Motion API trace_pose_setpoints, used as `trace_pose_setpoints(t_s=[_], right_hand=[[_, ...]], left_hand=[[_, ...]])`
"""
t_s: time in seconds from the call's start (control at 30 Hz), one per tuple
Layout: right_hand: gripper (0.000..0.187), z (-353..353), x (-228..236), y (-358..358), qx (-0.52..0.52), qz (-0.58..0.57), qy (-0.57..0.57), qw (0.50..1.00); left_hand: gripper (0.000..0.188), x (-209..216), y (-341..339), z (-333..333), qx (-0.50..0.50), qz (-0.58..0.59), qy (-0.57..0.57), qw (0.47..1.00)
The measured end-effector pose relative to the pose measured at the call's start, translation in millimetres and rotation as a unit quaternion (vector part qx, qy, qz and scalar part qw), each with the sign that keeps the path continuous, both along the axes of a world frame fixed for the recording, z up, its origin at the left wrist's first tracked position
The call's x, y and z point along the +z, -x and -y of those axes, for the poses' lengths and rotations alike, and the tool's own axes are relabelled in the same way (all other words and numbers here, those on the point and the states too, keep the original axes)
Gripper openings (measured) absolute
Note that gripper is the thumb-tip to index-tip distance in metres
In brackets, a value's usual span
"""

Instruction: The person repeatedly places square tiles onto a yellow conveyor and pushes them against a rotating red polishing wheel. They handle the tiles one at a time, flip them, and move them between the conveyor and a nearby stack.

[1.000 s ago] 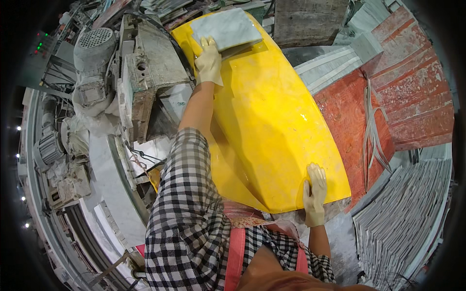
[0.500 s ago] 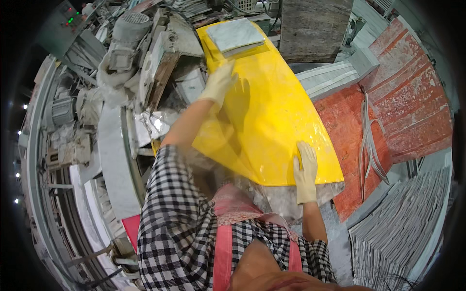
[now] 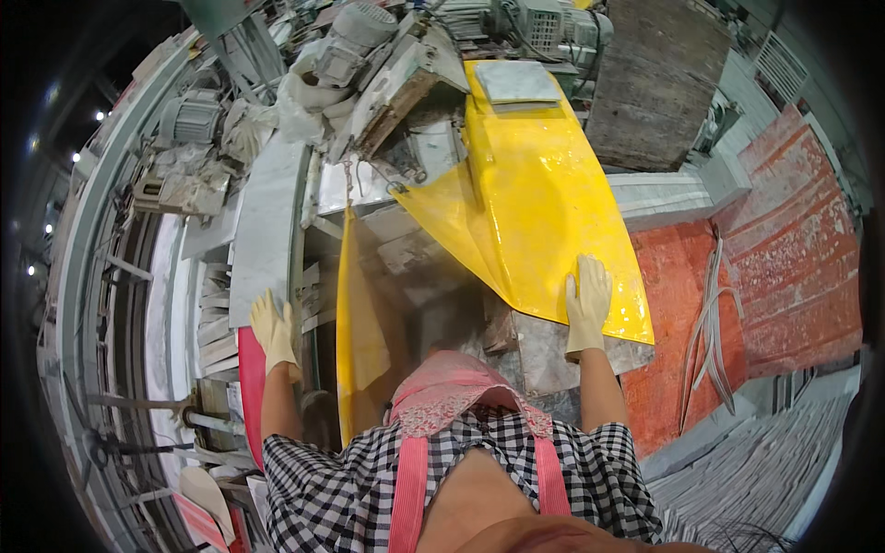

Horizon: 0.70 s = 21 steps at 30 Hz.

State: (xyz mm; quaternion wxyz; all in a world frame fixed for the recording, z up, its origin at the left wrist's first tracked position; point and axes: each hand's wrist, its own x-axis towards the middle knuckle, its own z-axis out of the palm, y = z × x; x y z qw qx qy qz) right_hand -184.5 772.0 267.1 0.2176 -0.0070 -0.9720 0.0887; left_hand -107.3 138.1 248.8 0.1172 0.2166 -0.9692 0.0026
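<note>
Both my hands wear cream rubber gloves. My right hand lies flat on the near edge of a glossy yellow sheet, fingers stretched out and holding nothing. Down at the left, my left hand rests its spread fingers at the near end of a long grey-white stone slab, beside a red panel. A square pale tile sits on the far end of the yellow sheet. Between my hands hangs a separate yellow flap, next to a dark gap.
Dusty motors and machine parts crowd the far left. A weathered board stands at the back. On the right are a red-orange surface with loose pale straps and a stack of thin grey strips.
My left hand has left the far part of the yellow sheet and come down left to the stone slab. My right hand stays on the sheet. The view has shifted.
</note>
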Motion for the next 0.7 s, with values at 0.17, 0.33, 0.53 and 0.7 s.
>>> trace_pose_setpoints(t_s=[0.17, 0.33, 0.53, 0.7], right_hand=[[0.050, -6, -5, 0, 0.014, -0.008, 0.008, 1.000], [0.050, -9, -10, 5, 0.001, -0.002, -0.030, 1.000], [0.049, -5, 0, 5, 0.001, 0.010, -0.009, 1.000], [0.050, -5, 4, 4, -0.014, 0.051, -0.018, 0.998]], left_hand=[[0.072, -26, -35, -15, 0.023, -0.014, 0.044, 0.999], [0.061, -20, -30, -21, 0.018, -0.011, 0.057, 0.998], [0.058, -18, -32, -18, 0.006, -0.012, 0.043, 0.999], [0.054, -12, -34, -23, -0.022, -0.040, 0.027, 0.999]])
